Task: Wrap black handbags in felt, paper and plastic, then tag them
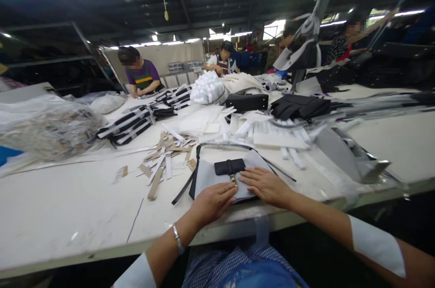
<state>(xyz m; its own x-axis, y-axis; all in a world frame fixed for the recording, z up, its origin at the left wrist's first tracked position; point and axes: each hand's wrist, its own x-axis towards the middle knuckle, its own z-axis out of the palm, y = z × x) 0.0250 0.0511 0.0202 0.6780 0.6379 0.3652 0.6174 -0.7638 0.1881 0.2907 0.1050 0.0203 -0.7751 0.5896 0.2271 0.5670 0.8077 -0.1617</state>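
A handbag (pixel 205 175) with a pale grey front and black edges lies flat on the table before me. Its black flap tab (pixel 229 166) has a gold clasp (pixel 233 180) below it, and dark straps trail out at both sides. My left hand (pixel 215 202) rests on the bag's lower front, fingers stretched flat with their tips close to the clasp. On the other side of the clasp, my right hand (pixel 267 186) lies flat on the bag with its fingers extended. Neither hand grips anything that I can see.
Loose paper and card strips (pixel 158 175) lie left of the bag. Behind it are white foam sheets (pixel 204 118), a black bag (pixel 247 102) and bundled black straps (pixel 131 125). A grey piece (pixel 343 154) stands at right, a plastic sack (pixel 50 125) at left. Several co-workers sit or stand beyond.
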